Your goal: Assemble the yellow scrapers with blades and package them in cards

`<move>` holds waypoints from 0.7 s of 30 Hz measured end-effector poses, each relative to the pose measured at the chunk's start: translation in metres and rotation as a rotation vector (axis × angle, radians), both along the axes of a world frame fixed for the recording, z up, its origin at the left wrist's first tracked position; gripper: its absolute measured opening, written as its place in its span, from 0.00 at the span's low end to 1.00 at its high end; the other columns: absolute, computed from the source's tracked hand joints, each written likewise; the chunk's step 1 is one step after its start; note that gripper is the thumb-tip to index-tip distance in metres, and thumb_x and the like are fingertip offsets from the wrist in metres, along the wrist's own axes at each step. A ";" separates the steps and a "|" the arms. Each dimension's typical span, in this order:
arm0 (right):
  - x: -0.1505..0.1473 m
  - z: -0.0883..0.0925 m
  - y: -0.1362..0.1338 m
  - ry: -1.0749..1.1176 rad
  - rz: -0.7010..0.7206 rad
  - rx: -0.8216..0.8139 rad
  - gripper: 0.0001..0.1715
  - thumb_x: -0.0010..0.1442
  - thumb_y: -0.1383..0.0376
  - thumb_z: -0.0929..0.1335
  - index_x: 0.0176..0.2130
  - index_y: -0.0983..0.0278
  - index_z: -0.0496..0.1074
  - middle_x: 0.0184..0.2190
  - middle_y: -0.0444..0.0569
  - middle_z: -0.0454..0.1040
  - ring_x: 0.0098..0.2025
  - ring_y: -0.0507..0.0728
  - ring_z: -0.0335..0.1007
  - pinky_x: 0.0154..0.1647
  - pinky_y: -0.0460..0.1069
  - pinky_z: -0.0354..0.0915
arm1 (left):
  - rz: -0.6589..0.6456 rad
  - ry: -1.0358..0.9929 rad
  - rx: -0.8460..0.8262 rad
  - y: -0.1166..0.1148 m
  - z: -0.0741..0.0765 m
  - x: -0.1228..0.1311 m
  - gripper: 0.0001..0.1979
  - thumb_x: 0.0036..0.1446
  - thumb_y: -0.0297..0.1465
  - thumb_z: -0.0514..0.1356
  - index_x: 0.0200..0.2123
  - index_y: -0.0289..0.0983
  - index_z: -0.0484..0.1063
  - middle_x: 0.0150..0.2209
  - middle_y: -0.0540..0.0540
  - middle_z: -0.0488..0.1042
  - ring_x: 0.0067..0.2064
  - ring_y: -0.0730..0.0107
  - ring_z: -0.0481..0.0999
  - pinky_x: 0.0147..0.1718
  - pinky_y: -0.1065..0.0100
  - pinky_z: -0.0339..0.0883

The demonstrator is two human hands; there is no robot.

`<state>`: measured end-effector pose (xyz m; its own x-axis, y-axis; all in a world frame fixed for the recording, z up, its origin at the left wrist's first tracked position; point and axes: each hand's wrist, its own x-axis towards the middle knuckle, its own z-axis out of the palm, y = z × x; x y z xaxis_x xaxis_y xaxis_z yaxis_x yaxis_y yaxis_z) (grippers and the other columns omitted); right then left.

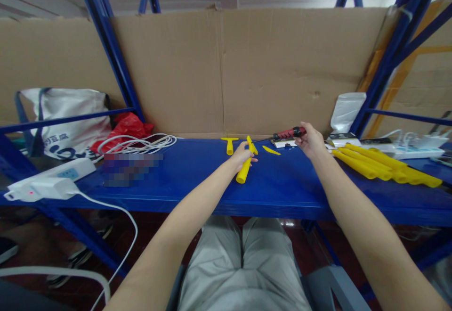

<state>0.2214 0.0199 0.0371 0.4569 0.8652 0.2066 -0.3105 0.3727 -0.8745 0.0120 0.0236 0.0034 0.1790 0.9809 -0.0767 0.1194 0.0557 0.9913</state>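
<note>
My left hand is closed around a yellow T-shaped scraper handle, its grip end pointing down toward me. My right hand is shut on the end of a red and black screwdriver. The screwdriver's thin shaft runs left to the head of the handle; its tip is hidden at my left fingers. Just behind my left hand lies a second yellow T-shaped piece. A flat yellow blade-like piece rests on the blue shelf between my hands. Beyond it, a small box sits under the screwdriver.
Several yellow handles are piled at right, by a white power strip. At left are coiled white cable, a red plastic bag, a cloth bag and another power strip. Cardboard closes the back.
</note>
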 end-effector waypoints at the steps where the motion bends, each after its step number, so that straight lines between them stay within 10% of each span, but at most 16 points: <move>1: -0.001 0.001 -0.001 0.001 0.003 -0.007 0.20 0.47 0.60 0.71 0.24 0.60 0.55 0.13 0.36 0.58 0.12 0.45 0.50 0.10 0.43 0.51 | 0.000 0.001 0.002 0.000 0.000 0.000 0.30 0.54 0.19 0.55 0.58 0.42 0.54 0.41 0.43 0.72 0.28 0.70 0.78 0.15 0.77 0.58; 21: 0.000 0.001 -0.003 0.209 0.054 -0.086 0.20 0.53 0.62 0.68 0.23 0.60 0.51 0.12 0.33 0.51 0.10 0.44 0.45 0.08 0.40 0.46 | -0.001 -0.112 -0.047 0.002 0.005 -0.002 0.33 0.53 0.15 0.52 0.60 0.42 0.52 0.45 0.42 0.73 0.30 0.71 0.78 0.18 0.78 0.60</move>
<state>0.2209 0.0171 0.0382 0.4343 0.9000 0.0370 -0.5058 0.2776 -0.8168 0.0096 0.0252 0.0084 0.1897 0.9765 -0.1020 0.0081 0.1023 0.9947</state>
